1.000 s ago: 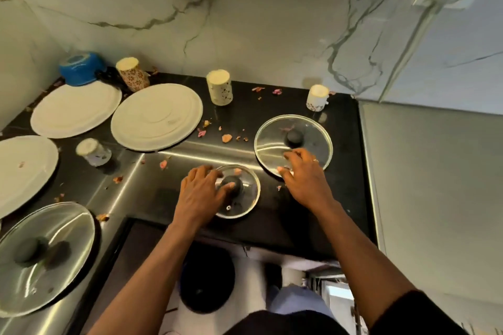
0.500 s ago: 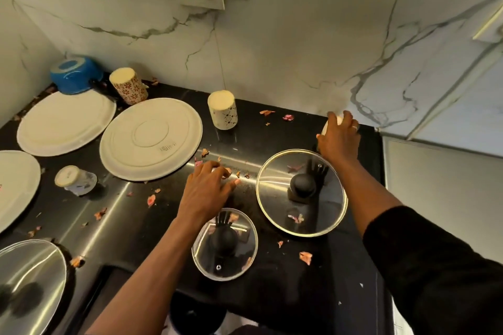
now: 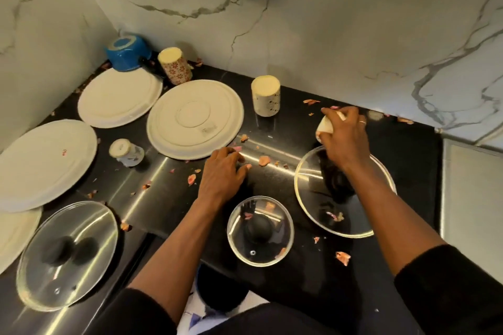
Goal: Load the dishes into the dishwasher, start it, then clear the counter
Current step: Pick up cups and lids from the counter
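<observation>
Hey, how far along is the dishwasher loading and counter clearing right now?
Nothing looks done; no dishwasher is in view. In hand: the right hand has a small white cup in its grip, and the left hand rests on the counter. Left: white plates, glass lids, other cups, a blue pot and scraps.

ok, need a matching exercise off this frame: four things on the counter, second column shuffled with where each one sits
Things
1. blue upturned metal pot
2. small round glass lid with black knob
3. small white ceramic cup
4. large round cream plate with ringed centre

Places
A. in the grip of the right hand
B. far back left corner
C. nearest the camera, between the forearms
D. just beyond the left hand

Pairs: 1-B, 2-C, 3-A, 4-D
</observation>
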